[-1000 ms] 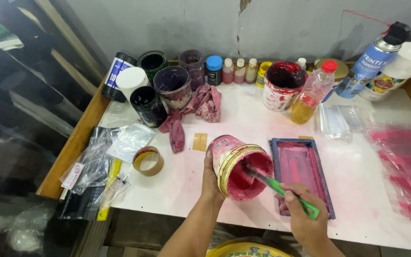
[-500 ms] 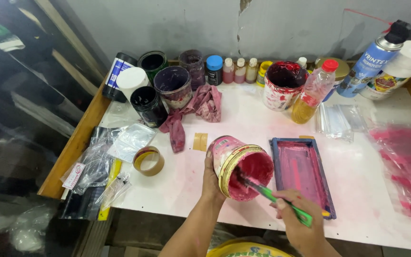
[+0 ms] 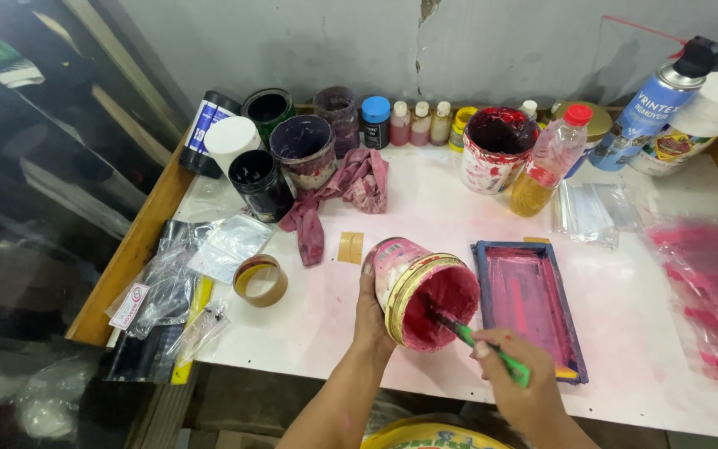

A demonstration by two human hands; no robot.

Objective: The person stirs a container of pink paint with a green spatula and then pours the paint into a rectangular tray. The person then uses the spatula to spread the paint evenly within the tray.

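Head view. Left hand (image 3: 369,312) wrapped around side of pink paint can (image 3: 419,287), fingers curled closed on can wall, thumb on near side. Can tipped on its side, long axis running roughly level, open mouth (image 3: 442,306) facing toward right hand and slightly up; closed base pointing away to upper left. Inside coated in magenta paint. Can lifted just off white tabletop (image 3: 425,199) or resting on it, hard to tell from this angle.

Right hand (image 3: 515,384) closed in a fist-like grip on green-handled tool (image 3: 492,353), likely a brush or stirrer. Tool's long axis diagonal: handle end low by right hand, working tip up and left, dipped inside can mouth. Tip itself buried in paint, shape unclear.

Just beyond right hand: blue-framed rectangular tray (image 3: 529,303) with pink-stained inside, long axis running away from wearer, just beside can. Left of left hand: roll of tape (image 3: 260,280), clear plastic bags (image 3: 178,287). Ahead of left hand: small tan square (image 3: 351,247), crumpled pink-stained rag (image 3: 338,195). Further ahead, along wall: row of dark jars (image 3: 302,150), small bottles (image 3: 420,122), red-stained paint tub (image 3: 498,148), clear bottle with red cap (image 3: 548,162), blue spray can (image 3: 654,104). Far right of right hand: pink-smeared plastic sheet (image 3: 708,291).
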